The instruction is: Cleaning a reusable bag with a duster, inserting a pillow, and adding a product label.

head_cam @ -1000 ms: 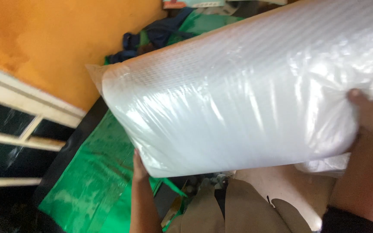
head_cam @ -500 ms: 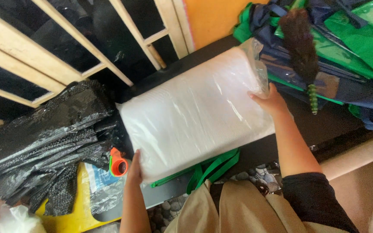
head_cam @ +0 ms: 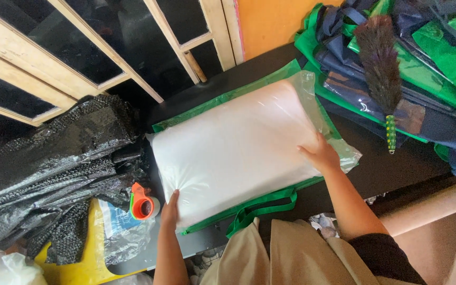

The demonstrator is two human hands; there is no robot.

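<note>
Black counter [head_cam: 397, 169]; hands press pillow [head_cam: 233, 148]

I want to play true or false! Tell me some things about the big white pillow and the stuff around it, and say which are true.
1. The white pillow in clear plastic lies flat on a green bag. True.
2. The right hand is holding the feather duster. False: it rests on the pillow; the duster lies apart on the pile of bags.
3. The left hand touches the pillow's near corner. True.
4. The tape dispenser beside the left hand is blue. False: it is orange.
5. Black bubble wrap lies to the left of the pillow. True.
</note>
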